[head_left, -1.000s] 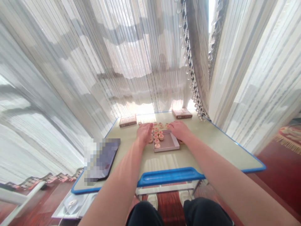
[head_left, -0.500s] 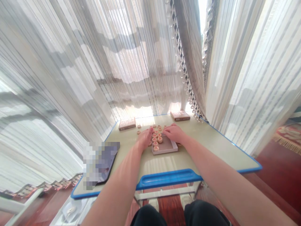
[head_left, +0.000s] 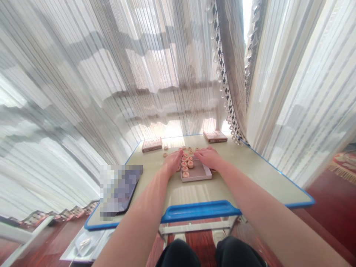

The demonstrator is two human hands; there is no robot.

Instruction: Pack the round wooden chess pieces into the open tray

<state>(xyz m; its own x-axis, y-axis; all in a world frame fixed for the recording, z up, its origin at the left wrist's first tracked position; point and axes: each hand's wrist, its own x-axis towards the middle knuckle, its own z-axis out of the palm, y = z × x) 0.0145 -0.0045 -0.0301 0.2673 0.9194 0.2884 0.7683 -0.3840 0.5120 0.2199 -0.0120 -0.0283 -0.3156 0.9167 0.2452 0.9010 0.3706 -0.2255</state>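
A shallow open box (head_left: 197, 179) lies on the table in front of me. Round wooden xiangqi pieces (head_left: 190, 164) with red characters fill its left side, while the grey bottom shows on the right. My left hand (head_left: 173, 161) is closed at the box's left wall, thumb near the far-left corner; its other fingers are mostly hidden. Over the far-right part of the box, my right hand (head_left: 208, 156) is bent inward with fingertips together. Whatever is under those fingertips cannot be made out. More loose pieces (head_left: 190, 151) lie just beyond the box.
Two closed boxes stand at the back, one left (head_left: 151, 145) and one right (head_left: 215, 136). A dark tablet (head_left: 125, 191), partly blurred out, lies on the left. The table (head_left: 258, 178) has a blue rim and a front pen groove (head_left: 201, 210). Sheer curtains (head_left: 155, 74) hang behind.
My right hand has shifted slightly nearer and lower over the box's far-right part. The left hand stays at the left wall. The whole view has tilted a little.
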